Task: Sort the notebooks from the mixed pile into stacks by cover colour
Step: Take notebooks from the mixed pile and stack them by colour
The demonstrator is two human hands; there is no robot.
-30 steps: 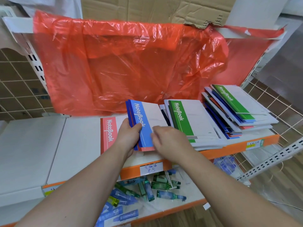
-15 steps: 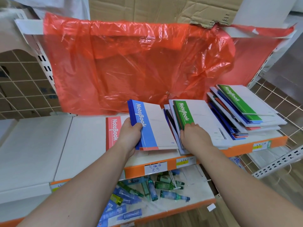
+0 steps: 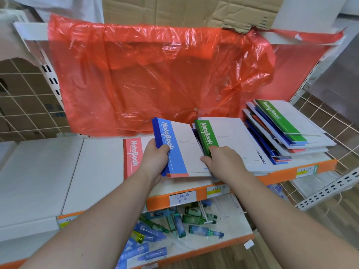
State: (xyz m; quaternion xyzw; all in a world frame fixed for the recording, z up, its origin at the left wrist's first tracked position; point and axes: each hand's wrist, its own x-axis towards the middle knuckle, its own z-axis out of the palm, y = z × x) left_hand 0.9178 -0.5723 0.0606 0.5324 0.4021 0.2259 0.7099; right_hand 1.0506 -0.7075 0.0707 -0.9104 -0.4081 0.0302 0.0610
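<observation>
Two hands work at a white shelf (image 3: 97,171). The left hand (image 3: 155,158) grips a thin bundle of blue notebooks (image 3: 174,146) by the spine side, thumb across the blue band, the bundle tilted up off the shelf. The right hand (image 3: 223,160) curls its fingers over the near end of a green notebook (image 3: 207,134) that tops the middle stack just beside the bundle. A red notebook (image 3: 132,154) lies flat at the left, partly under the left hand. The mixed pile (image 3: 291,136), green cover uppermost, slants at the shelf's right end. A red plastic bag (image 3: 155,78) hangs behind; small bottles (image 3: 194,220) litter the lower shelf.
</observation>
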